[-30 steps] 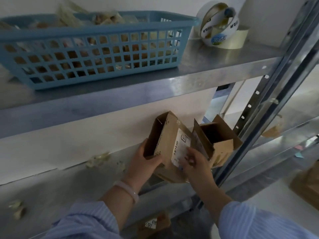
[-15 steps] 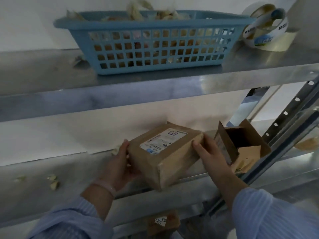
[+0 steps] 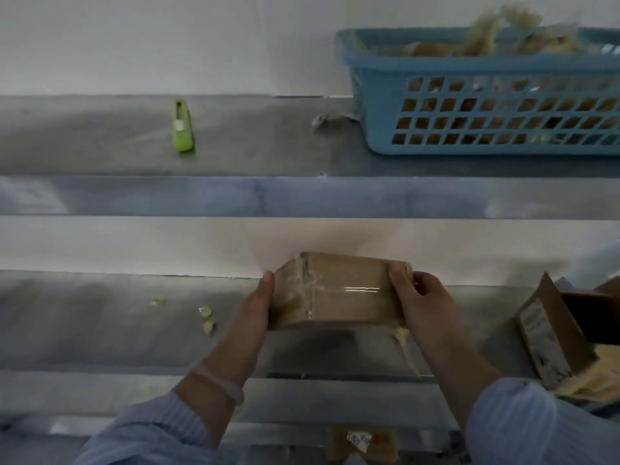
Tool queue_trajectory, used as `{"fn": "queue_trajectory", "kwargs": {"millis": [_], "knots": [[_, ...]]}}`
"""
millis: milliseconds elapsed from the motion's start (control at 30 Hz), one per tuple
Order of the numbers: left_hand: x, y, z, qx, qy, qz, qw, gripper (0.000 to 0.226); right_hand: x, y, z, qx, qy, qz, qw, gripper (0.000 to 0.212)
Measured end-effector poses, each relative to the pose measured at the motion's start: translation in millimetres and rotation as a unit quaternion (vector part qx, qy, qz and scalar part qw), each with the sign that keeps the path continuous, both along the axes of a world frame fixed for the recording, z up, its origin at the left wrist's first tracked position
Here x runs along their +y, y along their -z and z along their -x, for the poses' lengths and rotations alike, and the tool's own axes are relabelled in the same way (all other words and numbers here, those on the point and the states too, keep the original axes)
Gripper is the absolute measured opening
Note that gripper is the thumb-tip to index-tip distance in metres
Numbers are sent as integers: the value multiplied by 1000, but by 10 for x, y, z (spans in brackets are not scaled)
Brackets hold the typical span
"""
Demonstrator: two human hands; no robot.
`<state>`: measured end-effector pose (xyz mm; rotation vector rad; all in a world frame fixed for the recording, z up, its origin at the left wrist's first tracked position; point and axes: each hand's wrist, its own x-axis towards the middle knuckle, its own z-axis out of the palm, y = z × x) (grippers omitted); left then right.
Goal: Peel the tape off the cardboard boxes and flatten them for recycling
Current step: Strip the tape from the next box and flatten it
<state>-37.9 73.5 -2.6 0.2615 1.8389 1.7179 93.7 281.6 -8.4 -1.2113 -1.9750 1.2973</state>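
Closed brown cardboard box (image 3: 339, 293), clear-taped, above lower shelf (image 3: 100, 327)

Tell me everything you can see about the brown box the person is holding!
The brown cardboard box is small, closed and block-shaped, with its long side running left to right. Shiny clear tape runs across its front and looks wrinkled near the left end. The box is held over the lower metal shelf. The left hand grips its left end and the right hand grips its right end, thumb on the front face. No label shows on this side.
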Motion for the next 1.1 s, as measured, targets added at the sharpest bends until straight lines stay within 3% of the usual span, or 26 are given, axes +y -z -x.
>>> {"fn": "queue_trajectory", "kwargs": {"millis": [100,200,333,400,467,567,667,833,967,1100], "knots": [[-160,15,109,0,41,33,999,74,-109,23,200,-55,-32,2,998,64],[-264,34,227,-38,-11,68,997,47,-258,29,366,-106,-74,-32,991,73],[-378,154,387,-47,-30,107,993,29,-447,36,501,-171,-153,-75,971,84],[-403,246,468,-37,-41,130,990,28,-527,26,567,-176,-167,-157,957,71],[-393,290,507,-34,-42,121,991,23,-581,-25,634,-120,-174,-287,934,52],[-384,272,532,-57,-62,80,993,25,-568,-53,744,-44,-266,-445,854,31],[-466,278,583,-45,-74,59,995,25,-554,-42,827,-94,-344,-421,834,38],[-532,264,697,-35,-55,32,997,20,-658,11,930,-89,-300,-431,847,29],[-515,280,788,-93,-78,15,993,23,-727,58,945,-161,-326,-484,796,65],[-474,325,854,-109,-67,18,992,19,-707,143,888,-157,-327,-505,783,69]]}}
